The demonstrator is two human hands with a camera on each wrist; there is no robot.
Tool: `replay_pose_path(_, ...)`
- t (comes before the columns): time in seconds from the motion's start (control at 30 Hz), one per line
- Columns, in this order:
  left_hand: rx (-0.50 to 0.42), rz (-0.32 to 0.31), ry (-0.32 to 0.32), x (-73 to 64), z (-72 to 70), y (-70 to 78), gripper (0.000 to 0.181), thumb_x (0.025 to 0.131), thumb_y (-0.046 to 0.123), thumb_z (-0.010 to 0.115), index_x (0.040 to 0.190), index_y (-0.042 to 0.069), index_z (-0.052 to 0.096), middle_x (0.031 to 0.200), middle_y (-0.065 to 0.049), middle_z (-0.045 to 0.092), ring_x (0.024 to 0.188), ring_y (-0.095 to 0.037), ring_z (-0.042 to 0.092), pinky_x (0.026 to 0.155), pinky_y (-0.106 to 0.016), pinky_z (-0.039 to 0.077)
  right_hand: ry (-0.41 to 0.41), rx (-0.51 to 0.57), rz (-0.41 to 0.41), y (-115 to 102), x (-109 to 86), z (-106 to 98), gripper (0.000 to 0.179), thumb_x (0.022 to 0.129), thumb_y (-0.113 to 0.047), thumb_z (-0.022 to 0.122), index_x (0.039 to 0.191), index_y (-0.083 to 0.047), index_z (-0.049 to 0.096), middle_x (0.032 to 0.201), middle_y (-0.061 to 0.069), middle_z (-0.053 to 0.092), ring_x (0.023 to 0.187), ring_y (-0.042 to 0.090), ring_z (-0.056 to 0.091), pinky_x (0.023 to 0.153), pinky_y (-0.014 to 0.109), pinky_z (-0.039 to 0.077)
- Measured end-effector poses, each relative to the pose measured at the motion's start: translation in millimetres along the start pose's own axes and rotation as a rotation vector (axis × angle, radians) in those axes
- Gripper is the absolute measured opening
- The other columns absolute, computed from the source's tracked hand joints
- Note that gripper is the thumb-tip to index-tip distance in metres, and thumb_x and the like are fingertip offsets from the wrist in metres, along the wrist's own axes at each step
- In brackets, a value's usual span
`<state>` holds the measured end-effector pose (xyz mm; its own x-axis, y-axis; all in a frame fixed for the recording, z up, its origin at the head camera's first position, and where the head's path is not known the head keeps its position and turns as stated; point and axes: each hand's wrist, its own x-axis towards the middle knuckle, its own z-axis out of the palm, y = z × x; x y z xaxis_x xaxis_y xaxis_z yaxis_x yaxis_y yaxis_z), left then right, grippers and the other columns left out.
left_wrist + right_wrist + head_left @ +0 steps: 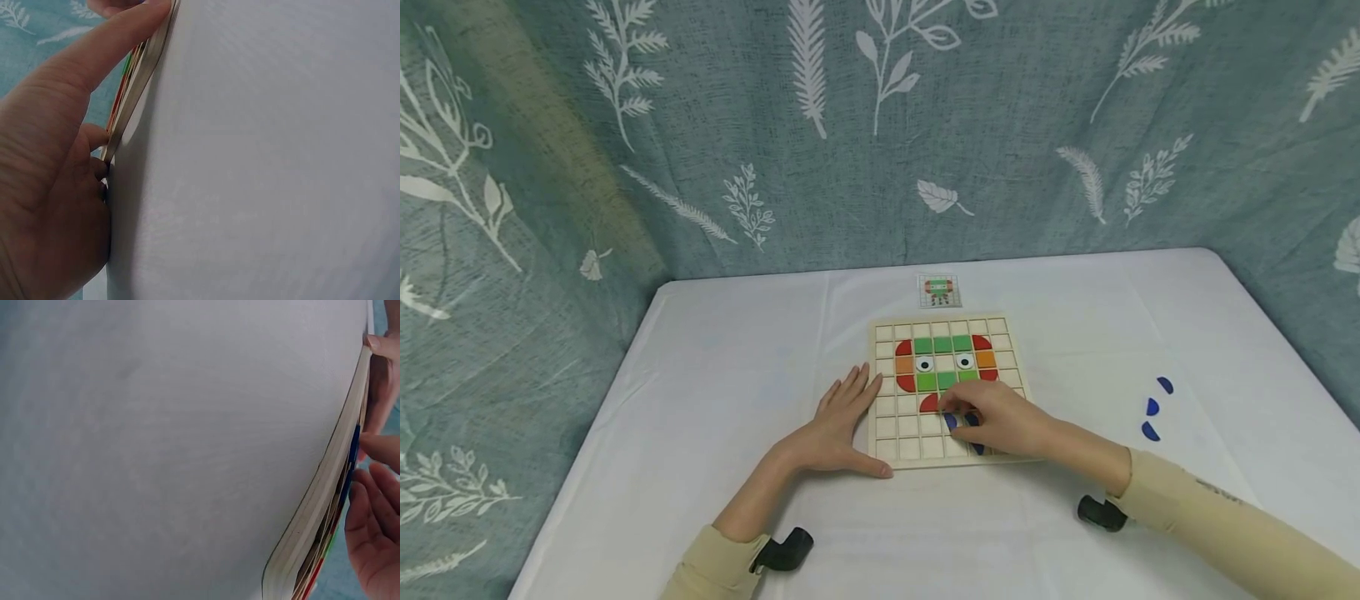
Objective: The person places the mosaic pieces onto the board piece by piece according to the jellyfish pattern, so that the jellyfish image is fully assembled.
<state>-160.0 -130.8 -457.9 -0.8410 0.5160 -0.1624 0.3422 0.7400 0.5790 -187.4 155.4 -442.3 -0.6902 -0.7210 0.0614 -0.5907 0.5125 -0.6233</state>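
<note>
A wooden grid board (909, 450) lies on the table, with red, green and orange pieces and two eye pieces (924, 364) set in its cells. My left hand (837, 423) is spread along the board's left side, fingers straight, thumb at the front corner. In the left wrist view, that thumb (134, 28) touches the board's edge. Over the lower part of the board, my right hand (1003, 415) pinches a blue half-circle piece (951, 421) between thumb and fingertips. More blue pieces (977, 448) show partly beneath this hand, which hides some cells.
A small picture card (939, 292) with a similar coloured figure lies behind the board. Several loose blue half-circle pieces (1152, 407) rest on the white tablecloth (1090, 333) to the right. A patterned curtain (1000, 150) hangs behind the table.
</note>
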Motion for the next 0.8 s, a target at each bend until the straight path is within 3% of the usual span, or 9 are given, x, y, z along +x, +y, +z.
replay_pose_path(0.3,0.009,-0.006,0.001,0.6,0.4,0.1,0.126,0.068,0.056,0.082,0.157,0.007,0.008,0.163,-0.011,-0.008,0.148,-0.024,-0.013,0.117,-0.049,-0.004,-0.009,-0.037,-0.002,-1.5,-1.7,-0.7,0.025,0.089,-0.018,0.073,0.112,-0.014,0.067,0.099,-0.007,0.062,0.088,0.009,0.055,0.077,0.026,0.050)
replay_pose_path(0.43,0.008,-0.007,-0.001,1.6,1.5,0.6,0.126,0.068,0.056,0.082,0.157,0.007,0.008,0.163,-0.011,-0.008,0.148,-0.024,-0.014,0.117,-0.048,-0.004,0.039,-0.001,0.024,1.5,-13.0,-8.2,0.026,0.089,-0.019,0.074,0.113,-0.014,0.066,0.100,-0.007,0.064,0.088,0.010,0.056,0.074,0.026,0.050)
replay_pose_path(0.57,0.008,-0.007,-0.002,2.0,1.9,1.0,0.126,0.068,0.056,0.082,0.157,0.007,0.007,0.163,-0.011,-0.008,0.148,-0.024,-0.014,0.117,-0.049,-0.004,0.135,0.020,0.041,12.6,-37.4,-24.4,0.023,0.088,-0.016,0.074,0.110,-0.013,0.068,0.098,-0.006,0.065,0.084,0.010,0.057,0.067,0.024,0.051)
replay_pose_path(0.8,-0.007,-0.002,0.004,0.5,0.3,2.8,0.126,0.068,0.054,0.083,0.157,0.006,0.008,0.163,-0.011,-0.008,0.148,-0.024,-0.013,0.117,-0.049,-0.004,0.262,-0.157,0.116,48.6,-104.3,-58.2,0.019,0.083,-0.007,0.077,0.100,-0.013,0.071,0.093,-0.008,0.066,0.080,0.006,0.056,0.064,0.023,0.051)
